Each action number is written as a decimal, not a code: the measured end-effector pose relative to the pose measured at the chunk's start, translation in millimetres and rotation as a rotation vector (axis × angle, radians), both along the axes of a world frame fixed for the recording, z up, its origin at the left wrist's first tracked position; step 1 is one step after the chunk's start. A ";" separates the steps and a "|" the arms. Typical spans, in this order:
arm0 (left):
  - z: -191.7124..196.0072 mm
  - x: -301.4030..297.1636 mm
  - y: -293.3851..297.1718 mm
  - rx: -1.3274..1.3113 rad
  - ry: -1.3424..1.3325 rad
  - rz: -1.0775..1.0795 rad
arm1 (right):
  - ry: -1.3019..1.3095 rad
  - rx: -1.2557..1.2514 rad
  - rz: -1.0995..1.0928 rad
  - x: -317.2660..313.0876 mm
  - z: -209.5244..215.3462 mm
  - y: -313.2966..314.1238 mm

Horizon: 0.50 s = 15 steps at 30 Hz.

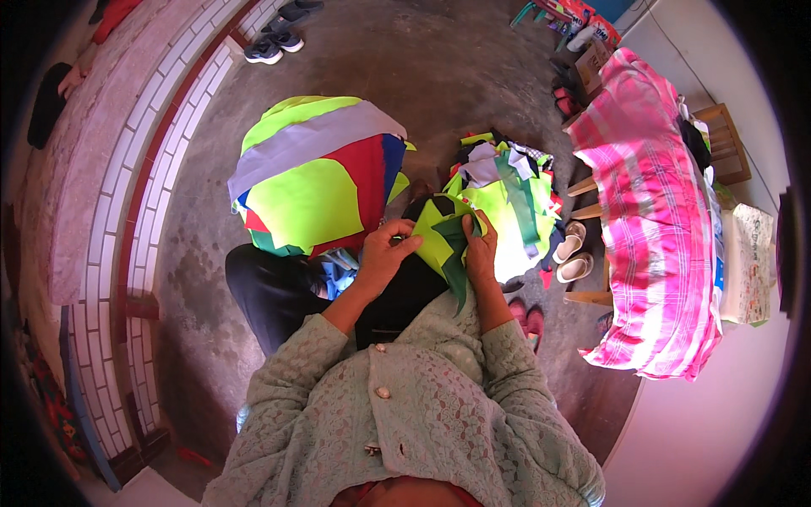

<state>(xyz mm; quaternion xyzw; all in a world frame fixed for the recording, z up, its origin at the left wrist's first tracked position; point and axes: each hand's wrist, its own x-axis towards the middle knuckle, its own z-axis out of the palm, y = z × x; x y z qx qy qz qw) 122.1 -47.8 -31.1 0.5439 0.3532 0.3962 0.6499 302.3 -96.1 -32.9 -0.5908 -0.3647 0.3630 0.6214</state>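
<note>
My right hand (481, 251) is closed on a dark green fabric piece (454, 269), its thumb pressing the top edge against the fingers. A bright yellow-green fabric piece (432, 243) lies against the green one, over my dark-trousered lap. At its left edge, my left hand (391, 252) is closed, with thumb and forefinger pinched on the yellow-green cloth. Both pieces have pointed corners, and the green one hangs down between my wrists. The fingertips of my left hand are partly hidden.
A large bundle of patched cloth (304, 198) sits ahead to the left. A heap of fabric scraps (507, 198) lies beyond my right hand. Beige slippers (574, 253) stand beside a bench with a pink checked cover (646, 245). Dark shoes (272, 46) stand by the tiled ledge (106, 211).
</note>
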 end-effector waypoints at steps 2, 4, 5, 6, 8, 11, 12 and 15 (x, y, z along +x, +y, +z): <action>2.5 -6.7 -2.0 -0.104 -0.047 0.013 | 0.048 0.001 0.005 0.2 -1.4 -0.5; 3.2 -11.8 -3.8 -0.176 -0.098 0.034 | 0.119 0.002 0.002 -0.2 -3.8 -0.3; 1.8 -13.1 -4.0 -0.199 -0.123 0.042 | 0.166 0.001 -0.009 -0.1 -5.8 -0.4; 0.3 -14.4 -4.4 -0.220 -0.148 0.050 | 0.213 0.001 -0.020 0.1 -7.8 -0.3; -3.7 -17.0 -7.5 -0.266 -0.153 0.064 | 0.272 -0.010 -0.063 1.1 -11.2 0.4; -6.9 -22.8 -10.7 -0.318 -0.184 0.037 | 0.256 0.007 -0.073 0.7 -11.0 0.9; -10.0 -24.6 -11.3 -0.342 -0.200 0.018 | 0.233 0.019 -0.066 -0.1 -10.1 1.0; -8.8 -27.7 -10.9 -0.428 -0.219 -0.057 | 0.193 0.022 -0.014 0.9 -8.1 -0.1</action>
